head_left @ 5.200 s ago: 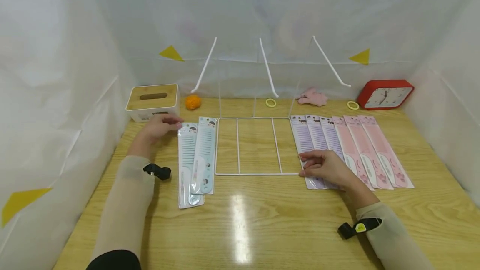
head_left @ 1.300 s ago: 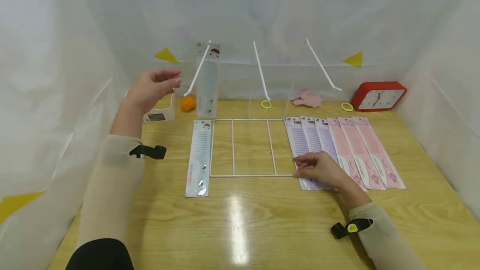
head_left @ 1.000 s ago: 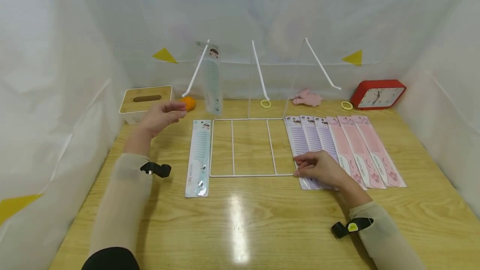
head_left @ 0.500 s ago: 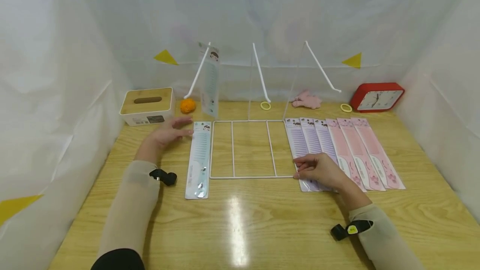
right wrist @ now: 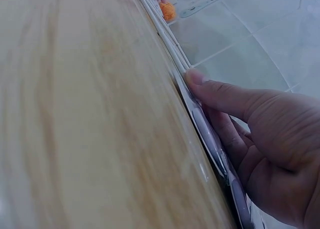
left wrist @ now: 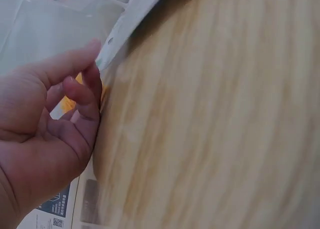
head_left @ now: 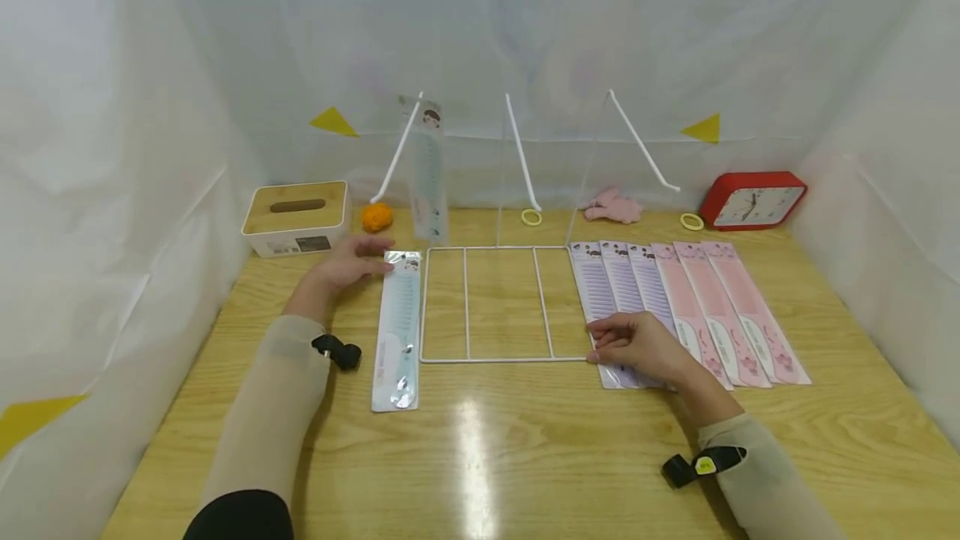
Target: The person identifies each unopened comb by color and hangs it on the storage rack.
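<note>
My left hand (head_left: 348,263) pinches the top left corner of a packaged teal comb (head_left: 397,332), left of the white wire rack (head_left: 495,360). In the left wrist view, that packet's top end (left wrist: 117,41) is slightly raised off the table, with its hang hole showing. Another packaged teal comb (head_left: 428,173) hangs from the rack's left hook. My right hand (head_left: 645,348) holds the front right corner of the rack base between thumb and fingers. Beneath and beside it lie overlapping purple packets (head_left: 597,282) and pink packets (head_left: 738,315).
Along the back stand a tissue box (head_left: 296,215) with a wooden lid, an orange ball (head_left: 377,217), a pink plush toy (head_left: 613,206) and a red clock (head_left: 753,200). Two yellow rings lie there, one near the middle hook (head_left: 525,157), another beside the clock.
One teal packet has gone from the table to the left hook. My left hand has since come down to the remaining teal packet and taken its corner. My right hand stays put.
</note>
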Demonstrator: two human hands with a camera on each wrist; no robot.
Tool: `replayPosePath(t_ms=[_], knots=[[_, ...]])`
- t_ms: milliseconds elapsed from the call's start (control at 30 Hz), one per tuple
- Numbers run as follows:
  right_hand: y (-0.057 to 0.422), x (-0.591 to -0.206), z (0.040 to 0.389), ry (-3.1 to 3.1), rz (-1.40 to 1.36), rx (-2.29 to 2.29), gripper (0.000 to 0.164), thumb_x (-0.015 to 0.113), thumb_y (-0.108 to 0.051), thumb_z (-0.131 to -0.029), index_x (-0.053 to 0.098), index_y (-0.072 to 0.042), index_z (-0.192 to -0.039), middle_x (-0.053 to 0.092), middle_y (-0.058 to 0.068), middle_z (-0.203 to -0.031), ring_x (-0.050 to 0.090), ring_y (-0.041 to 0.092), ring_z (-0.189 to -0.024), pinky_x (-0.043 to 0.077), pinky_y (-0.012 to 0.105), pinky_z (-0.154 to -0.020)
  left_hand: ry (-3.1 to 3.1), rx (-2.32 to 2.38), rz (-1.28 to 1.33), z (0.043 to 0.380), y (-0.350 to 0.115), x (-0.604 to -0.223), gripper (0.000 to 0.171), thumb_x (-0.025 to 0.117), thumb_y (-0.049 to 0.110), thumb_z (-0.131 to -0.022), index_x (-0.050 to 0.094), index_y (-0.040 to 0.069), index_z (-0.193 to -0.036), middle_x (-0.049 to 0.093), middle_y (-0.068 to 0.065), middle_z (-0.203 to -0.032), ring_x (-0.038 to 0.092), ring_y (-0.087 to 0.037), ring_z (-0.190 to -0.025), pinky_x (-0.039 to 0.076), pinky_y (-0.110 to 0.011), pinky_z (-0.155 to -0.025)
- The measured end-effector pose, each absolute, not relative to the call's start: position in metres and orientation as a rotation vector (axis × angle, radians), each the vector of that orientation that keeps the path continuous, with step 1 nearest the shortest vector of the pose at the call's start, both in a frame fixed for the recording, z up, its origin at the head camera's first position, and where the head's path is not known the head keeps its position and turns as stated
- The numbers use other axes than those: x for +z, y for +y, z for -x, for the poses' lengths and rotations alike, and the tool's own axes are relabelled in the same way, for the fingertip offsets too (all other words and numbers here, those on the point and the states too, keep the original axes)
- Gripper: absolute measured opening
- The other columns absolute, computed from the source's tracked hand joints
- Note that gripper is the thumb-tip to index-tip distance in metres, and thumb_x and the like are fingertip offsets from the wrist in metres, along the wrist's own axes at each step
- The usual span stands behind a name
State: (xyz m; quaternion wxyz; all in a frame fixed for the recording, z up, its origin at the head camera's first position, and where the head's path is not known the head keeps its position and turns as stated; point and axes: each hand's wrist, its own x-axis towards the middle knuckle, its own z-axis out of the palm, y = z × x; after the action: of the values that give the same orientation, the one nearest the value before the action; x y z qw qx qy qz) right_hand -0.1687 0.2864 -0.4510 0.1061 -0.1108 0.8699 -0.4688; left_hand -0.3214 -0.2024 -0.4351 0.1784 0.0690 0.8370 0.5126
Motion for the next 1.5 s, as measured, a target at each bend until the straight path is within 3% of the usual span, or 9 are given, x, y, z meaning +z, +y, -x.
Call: replayPosePath(t_ms=[167, 300, 533, 667, 767, 1033, 1267, 1500], knots=[[0.287, -0.452, 0.167, 2.546, 0.319, -1.412, 0.047, 0.087, -0.016, -0.077, 0.071, 0.001, -0.118, 0.073, 0.014, -0.093, 0.068, 0.007, -0.077, 0.057, 0.019, -0.066, 2.347, 1.537, -0.111, 0.319, -0.201, -0.433, 0.048, 0.073, 0.009, -0.091, 0.059, 0.003, -0.136, 0.059, -0.021, -0.137, 0.059, -0.012, -0.099, 0.052, -0.021, -0.079], [0.287, -0.452, 0.167, 2.533, 0.317, -1.414, 0.047, 0.086, -0.015, -0.078, 0.07, 0.002, -0.119, 0.073, 0.014, -0.095, 0.068, 0.006, -0.077, 0.057, 0.019, -0.066, 2.343, 1.576, -0.144, 0.311, -0.204, -0.427, 0.047, 0.073, 0.009, -0.091, 0.059, -0.001, -0.135, 0.06, -0.021, -0.133, 0.062, -0.008, -0.097, 0.055, -0.02, -0.083], [0.287, -0.451, 0.167, 2.55, 0.333, -1.402, 0.047, 0.086, -0.016, -0.078, 0.07, 0.002, -0.119, 0.073, 0.014, -0.094, 0.068, 0.007, -0.077, 0.057, 0.02, -0.067, 2.376, 1.627, -0.216, 0.283, -0.212, -0.392, 0.045, 0.077, 0.022, -0.09, 0.065, 0.003, -0.129, 0.069, 0.007, -0.109, 0.064, -0.007, -0.1, 0.055, -0.019, -0.088], [0.288, -0.449, 0.168, 2.585, 0.348, -1.343, 0.046, 0.087, -0.019, -0.078, 0.071, 0.0, -0.118, 0.073, 0.01, -0.09, 0.068, 0.008, -0.077, 0.056, 0.02, -0.066, 2.317, 1.785, -0.261, 0.255, -0.215, -0.361, 0.029, 0.074, 0.021, -0.092, 0.072, 0.009, -0.118, 0.072, 0.014, -0.1, 0.066, -0.005, -0.095, 0.056, -0.02, -0.088], [0.288, -0.448, 0.169, 2.607, 0.346, -1.296, 0.047, 0.088, -0.022, -0.077, 0.073, -0.003, -0.117, 0.074, 0.006, -0.088, 0.069, 0.008, -0.077, 0.056, 0.02, -0.066, 2.228, 1.939, -0.397, 0.233, -0.219, -0.337, 0.017, 0.071, 0.009, -0.093, 0.077, 0.013, -0.109, 0.075, 0.011, -0.098, 0.069, -0.005, -0.089, 0.058, -0.02, -0.084], [0.285, -0.448, 0.171, 2.598, 0.34, -1.288, 0.048, 0.088, -0.026, -0.076, 0.073, -0.005, -0.117, 0.073, 0.004, -0.087, 0.069, 0.011, -0.077, 0.057, 0.022, -0.066, 1.972, 2.263, -0.867, 0.19, -0.229, -0.289, 0.032, 0.057, -0.023, -0.088, 0.076, -0.003, -0.104, 0.077, -0.003, -0.099, 0.071, -0.013, -0.082, 0.06, -0.024, -0.077], [0.285, -0.451, 0.171, 2.599, 0.33, -1.31, 0.048, 0.088, -0.024, -0.076, 0.073, -0.003, -0.117, 0.074, 0.005, -0.088, 0.069, 0.01, -0.076, 0.057, 0.021, -0.065, 1.755, 2.354, -1.177, 0.173, -0.224, -0.259, 0.03, 0.053, -0.032, -0.083, 0.07, -0.015, -0.101, 0.075, -0.014, -0.1, 0.071, -0.02, -0.085, 0.06, -0.026, -0.077], [0.285, -0.452, 0.169, 2.611, 0.329, -1.296, 0.049, 0.088, -0.026, -0.077, 0.073, -0.004, -0.117, 0.074, 0.004, -0.087, 0.069, 0.01, -0.078, 0.057, 0.021, -0.067, 1.721, 2.486, -1.149, 0.165, -0.206, -0.239, 0.03, 0.052, -0.034, -0.08, 0.071, -0.017, -0.097, 0.075, -0.016, -0.094, 0.071, -0.021, -0.075, 0.061, -0.028, -0.072]])
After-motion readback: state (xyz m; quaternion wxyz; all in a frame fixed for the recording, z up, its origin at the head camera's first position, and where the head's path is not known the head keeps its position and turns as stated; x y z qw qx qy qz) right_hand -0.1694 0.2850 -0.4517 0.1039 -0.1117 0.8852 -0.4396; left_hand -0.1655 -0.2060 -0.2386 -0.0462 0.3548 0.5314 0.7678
